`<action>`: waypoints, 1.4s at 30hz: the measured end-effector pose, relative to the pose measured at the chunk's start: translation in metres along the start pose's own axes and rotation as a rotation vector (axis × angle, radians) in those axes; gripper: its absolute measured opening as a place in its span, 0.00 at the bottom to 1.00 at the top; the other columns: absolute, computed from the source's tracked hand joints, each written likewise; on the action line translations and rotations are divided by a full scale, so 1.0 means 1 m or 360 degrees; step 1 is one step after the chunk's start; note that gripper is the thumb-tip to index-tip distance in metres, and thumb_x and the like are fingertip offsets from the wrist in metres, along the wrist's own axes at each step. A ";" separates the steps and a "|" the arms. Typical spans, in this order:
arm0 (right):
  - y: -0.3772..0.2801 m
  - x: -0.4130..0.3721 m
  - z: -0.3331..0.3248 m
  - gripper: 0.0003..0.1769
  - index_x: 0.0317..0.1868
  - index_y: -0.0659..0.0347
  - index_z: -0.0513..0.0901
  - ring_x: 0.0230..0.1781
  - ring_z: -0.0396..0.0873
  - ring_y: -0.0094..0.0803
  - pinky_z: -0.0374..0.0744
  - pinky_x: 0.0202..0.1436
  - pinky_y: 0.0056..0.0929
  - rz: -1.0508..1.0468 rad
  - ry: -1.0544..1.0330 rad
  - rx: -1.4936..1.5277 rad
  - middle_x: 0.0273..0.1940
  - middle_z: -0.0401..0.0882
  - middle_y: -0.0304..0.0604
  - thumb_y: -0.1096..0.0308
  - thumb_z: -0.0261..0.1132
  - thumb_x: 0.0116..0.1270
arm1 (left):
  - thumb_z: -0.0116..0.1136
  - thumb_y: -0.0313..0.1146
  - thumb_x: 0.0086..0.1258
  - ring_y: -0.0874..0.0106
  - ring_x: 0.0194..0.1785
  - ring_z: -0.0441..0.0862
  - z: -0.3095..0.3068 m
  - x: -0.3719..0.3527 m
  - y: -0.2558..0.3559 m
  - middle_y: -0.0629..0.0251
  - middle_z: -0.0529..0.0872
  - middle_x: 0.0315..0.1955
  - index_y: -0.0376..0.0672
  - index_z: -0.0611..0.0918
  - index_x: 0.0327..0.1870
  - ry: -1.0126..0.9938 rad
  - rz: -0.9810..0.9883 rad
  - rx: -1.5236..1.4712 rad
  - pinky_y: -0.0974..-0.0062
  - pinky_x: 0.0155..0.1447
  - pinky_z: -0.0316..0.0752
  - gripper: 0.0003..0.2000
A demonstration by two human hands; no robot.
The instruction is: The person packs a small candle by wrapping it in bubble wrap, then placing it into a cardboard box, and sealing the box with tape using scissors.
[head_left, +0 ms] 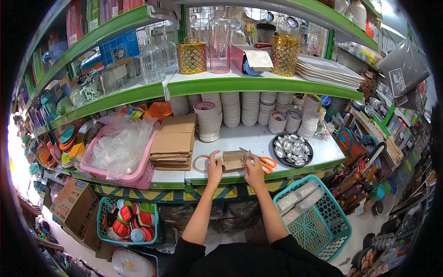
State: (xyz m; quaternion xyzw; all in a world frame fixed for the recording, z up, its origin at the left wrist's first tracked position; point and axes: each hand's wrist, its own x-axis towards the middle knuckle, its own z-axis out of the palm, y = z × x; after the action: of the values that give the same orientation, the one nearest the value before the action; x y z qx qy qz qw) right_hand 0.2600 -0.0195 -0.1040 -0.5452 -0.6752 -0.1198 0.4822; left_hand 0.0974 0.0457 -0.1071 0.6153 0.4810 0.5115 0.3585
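Note:
A small brown cardboard box (234,159) is held between my two hands over the front of the white shelf. My left hand (215,167) grips its left end, and my right hand (253,169) has its fingers closed at the right end. What is inside the box is too small to make out. A roll of tape (201,164) lies just left of my left hand. Orange-handled scissors (268,164) rest beside my right hand, their blades partly hidden. Farther right, a round black tray (276,152) carries many silver-wrapped pieces (292,148).
Flat cardboard pieces (173,138) are stacked at left, beside a pink basket (140,171) of bubble wrap. Stacks of small white bowls (249,108) line the back. A green-edged shelf (263,84) overhangs. Teal baskets (342,226) stand below; one holds wrapped packs (300,199).

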 end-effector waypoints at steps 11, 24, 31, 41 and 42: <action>0.001 -0.003 -0.005 0.11 0.33 0.62 0.76 0.52 0.71 0.46 0.68 0.57 0.41 0.0052 0.0074 -0.0068 0.48 0.78 0.43 0.79 0.64 0.47 | 0.67 0.44 0.58 0.66 0.48 0.80 -0.002 -0.005 -0.006 0.56 0.82 0.43 0.41 0.75 0.53 -0.0238 0.0167 -0.0025 0.70 0.52 0.73 0.25; -0.004 -0.004 -0.023 0.17 0.44 0.56 0.79 0.55 0.68 0.45 0.67 0.59 0.42 0.0205 -0.0118 -0.0007 0.55 0.75 0.38 0.72 0.67 0.51 | 0.71 0.36 0.56 0.63 0.49 0.78 0.002 -0.009 -0.010 0.50 0.79 0.43 0.45 0.60 0.58 -0.0353 0.0334 -0.0124 0.67 0.53 0.72 0.34; 0.031 -0.003 -0.055 0.20 0.49 0.64 0.77 0.50 0.68 0.49 0.68 0.54 0.44 0.0538 0.0296 -0.0631 0.52 0.74 0.49 0.69 0.65 0.54 | 0.71 0.36 0.55 0.62 0.51 0.78 0.001 -0.012 -0.009 0.50 0.79 0.45 0.44 0.66 0.57 -0.0325 0.0253 -0.0265 0.67 0.53 0.73 0.31; 0.056 -0.018 -0.079 0.14 0.40 0.65 0.82 0.45 0.69 0.46 0.70 0.51 0.40 0.0706 0.0289 -0.0812 0.42 0.79 0.47 0.70 0.66 0.52 | 0.74 0.34 0.52 0.64 0.54 0.77 -0.001 -0.003 -0.017 0.53 0.78 0.49 0.40 0.68 0.61 -0.0504 0.0256 -0.0361 0.70 0.59 0.72 0.34; 0.056 -0.018 -0.082 0.13 0.38 0.65 0.82 0.45 0.69 0.46 0.70 0.51 0.40 0.0731 0.0281 -0.0738 0.41 0.79 0.47 0.70 0.67 0.51 | 0.74 0.33 0.52 0.65 0.54 0.77 -0.001 -0.004 -0.016 0.53 0.79 0.49 0.40 0.69 0.61 -0.0486 0.0237 -0.0322 0.71 0.58 0.72 0.34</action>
State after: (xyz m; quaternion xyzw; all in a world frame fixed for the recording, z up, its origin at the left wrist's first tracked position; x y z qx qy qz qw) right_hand 0.3487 -0.0658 -0.0970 -0.7658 -0.4451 -0.2050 0.4164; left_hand 0.0924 0.0462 -0.1224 0.6805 0.3202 0.4830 0.4485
